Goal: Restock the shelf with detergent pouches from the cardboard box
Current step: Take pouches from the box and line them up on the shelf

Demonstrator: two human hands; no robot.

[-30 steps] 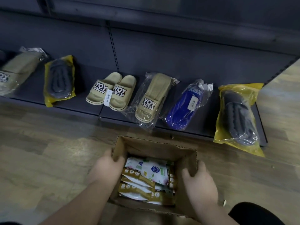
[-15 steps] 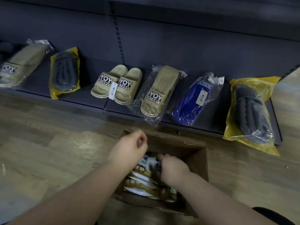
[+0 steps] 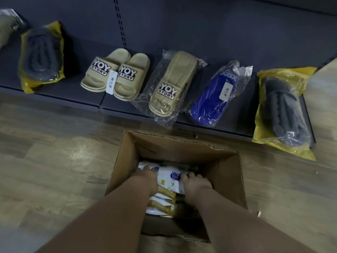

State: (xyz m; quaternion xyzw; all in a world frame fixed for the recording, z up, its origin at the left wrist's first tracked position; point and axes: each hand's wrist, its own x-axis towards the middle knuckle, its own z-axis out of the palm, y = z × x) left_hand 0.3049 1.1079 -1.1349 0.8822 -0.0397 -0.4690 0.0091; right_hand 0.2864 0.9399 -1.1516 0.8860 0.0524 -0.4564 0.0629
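Observation:
An open cardboard box [image 3: 125,161] stands on the wood floor in front of a low dark shelf [image 3: 73,88]. Inside lie several detergent pouches, white ones on top [image 3: 170,177] and gold-striped ones [image 3: 164,201] beneath. Both my hands are down inside the box. My left hand [image 3: 145,179] grips the left side of the top white pouch, its fingers curled over the edge. My right hand [image 3: 196,182] grips the same pouch's right side. My forearms hide the box's near part.
The shelf holds slippers: a beige pair [image 3: 116,73], a bagged beige one [image 3: 169,86], a bagged blue one [image 3: 213,97], and dark ones in yellow bags at right [image 3: 284,114] and left [image 3: 42,55]. Bare shelf shows between them. Wood floor spreads left of the box.
Both hands left the box's outer walls and went down inside. The left hand, raised above the rim half a second ago, now rests on the top white pouch with the right.

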